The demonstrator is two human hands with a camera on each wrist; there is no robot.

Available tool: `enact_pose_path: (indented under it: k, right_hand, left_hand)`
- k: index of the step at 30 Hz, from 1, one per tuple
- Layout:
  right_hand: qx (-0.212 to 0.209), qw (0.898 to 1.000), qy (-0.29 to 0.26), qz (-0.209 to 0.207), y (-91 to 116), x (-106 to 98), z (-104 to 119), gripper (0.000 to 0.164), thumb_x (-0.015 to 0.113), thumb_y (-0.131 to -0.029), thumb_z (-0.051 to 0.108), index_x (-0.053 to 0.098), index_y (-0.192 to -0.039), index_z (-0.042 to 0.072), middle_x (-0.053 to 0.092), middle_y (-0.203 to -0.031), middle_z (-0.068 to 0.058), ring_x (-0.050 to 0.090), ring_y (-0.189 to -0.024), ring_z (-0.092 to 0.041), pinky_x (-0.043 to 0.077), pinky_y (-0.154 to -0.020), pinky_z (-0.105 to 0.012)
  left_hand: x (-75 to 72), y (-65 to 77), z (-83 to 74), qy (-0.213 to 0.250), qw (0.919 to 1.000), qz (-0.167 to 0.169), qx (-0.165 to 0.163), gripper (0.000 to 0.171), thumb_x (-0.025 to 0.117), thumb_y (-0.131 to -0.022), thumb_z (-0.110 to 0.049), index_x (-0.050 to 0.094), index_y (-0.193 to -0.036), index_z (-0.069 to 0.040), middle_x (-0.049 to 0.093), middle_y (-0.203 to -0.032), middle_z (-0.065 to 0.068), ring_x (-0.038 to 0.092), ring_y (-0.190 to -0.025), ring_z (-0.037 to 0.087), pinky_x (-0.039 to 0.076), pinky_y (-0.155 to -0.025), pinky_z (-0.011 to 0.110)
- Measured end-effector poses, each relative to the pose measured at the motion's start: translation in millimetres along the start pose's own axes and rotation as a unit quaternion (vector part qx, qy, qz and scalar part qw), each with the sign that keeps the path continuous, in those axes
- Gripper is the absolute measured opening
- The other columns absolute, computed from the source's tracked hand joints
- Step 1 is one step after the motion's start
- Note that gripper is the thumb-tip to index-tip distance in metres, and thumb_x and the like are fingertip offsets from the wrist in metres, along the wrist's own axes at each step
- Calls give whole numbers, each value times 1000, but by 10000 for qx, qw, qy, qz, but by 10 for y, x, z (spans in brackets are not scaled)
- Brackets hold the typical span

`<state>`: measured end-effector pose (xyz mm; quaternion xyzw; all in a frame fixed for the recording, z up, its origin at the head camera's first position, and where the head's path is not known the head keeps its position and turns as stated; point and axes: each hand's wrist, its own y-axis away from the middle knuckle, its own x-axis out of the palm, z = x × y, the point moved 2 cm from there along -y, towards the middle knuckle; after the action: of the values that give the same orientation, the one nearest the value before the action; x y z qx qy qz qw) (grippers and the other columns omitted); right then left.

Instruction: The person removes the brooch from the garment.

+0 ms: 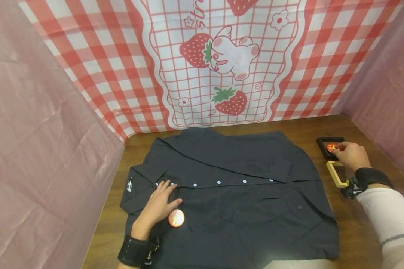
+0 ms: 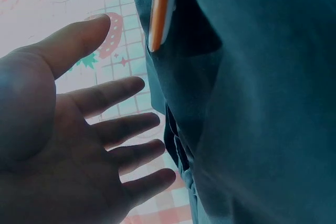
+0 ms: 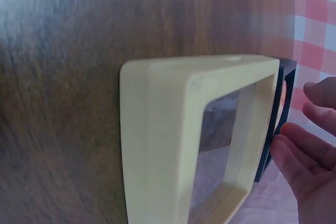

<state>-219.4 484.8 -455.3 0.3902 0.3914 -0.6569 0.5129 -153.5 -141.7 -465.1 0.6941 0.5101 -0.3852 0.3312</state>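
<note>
A dark button-up shirt (image 1: 229, 213) lies spread out, its collar (image 1: 134, 186) toward the left. My left hand (image 1: 158, 203) rests on it near the collar, fingers extended over the button line. Beside that thumb sits a round badge (image 1: 176, 218), seen edge-on in the left wrist view. At far right, my right hand (image 1: 352, 155) reaches over a small black frame (image 1: 320, 148). Its curled fingertips hold the near edge of a red round badge (image 1: 330, 147) there. Whether this badge is lifted I cannot tell.
A cream frame (image 1: 333, 174) stands directly in front of the black one, under the right wrist. A checked cloth (image 1: 114, 45) with strawberries hangs behind the wooden table (image 1: 353, 239). Pink curtains (image 1: 47, 130) close off both sides.
</note>
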Motion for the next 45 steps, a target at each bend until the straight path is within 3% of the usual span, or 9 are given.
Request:
enact_pose_path:
  k: [11,17,23,31,38,45]
  right_hand:
    - [254,9992,-305,-11,34,9,92,50,51,-99,29,50,-122,-15,55,-108,-41,55,-93,-54,44,-73,-59]
    - [62,9991,-377,-164,45,35,134,49,49,-99,28,49,-123,-15,57,-106,-41,56,-93,-54,44,-74,-60]
    - [4,9992,-394,56,52,48,178,52,43,-102,29,42,-129,-16,52,-113,-43,51,-101,-58,42,-81,-65]
    - [-185,9989,-437,6,105,58,224,56,44,-102,31,39,-133,-16,50,-110,-43,51,-96,-56,41,-77,-63]
    - [-199,9980,-571,208,129,97,327,72,39,-102,46,31,-142,-13,35,-131,-46,38,-115,-62,34,-90,-71]
    - [-261,9966,-558,553,158,131,425,78,33,-102,51,17,-151,-8,22,-144,-47,19,-130,-65,20,-99,-76]
  left_hand:
    - [12,-1,-15,152,9999,-64,-11,64,69,-88,-28,47,-141,0,42,-150,23,29,-144,44,28,-113,61]
    - [26,-1,-11,160,9998,-21,-135,65,68,-89,-30,45,-143,0,39,-152,24,26,-146,45,25,-114,62]
    - [38,-2,1,69,9998,44,-171,68,67,-89,-32,45,-141,6,36,-152,28,26,-145,45,26,-115,61]
    - [36,-9,-3,223,9996,2,-192,67,67,-89,-32,44,-144,0,34,-154,26,23,-146,45,23,-114,64]
    - [25,-14,-8,248,9995,-5,-193,69,67,-89,-32,42,-145,0,32,-155,25,21,-148,43,22,-114,64]
    - [27,-8,-8,229,9996,25,-142,71,67,-90,-32,39,-148,-2,29,-157,24,18,-148,43,20,-114,67]
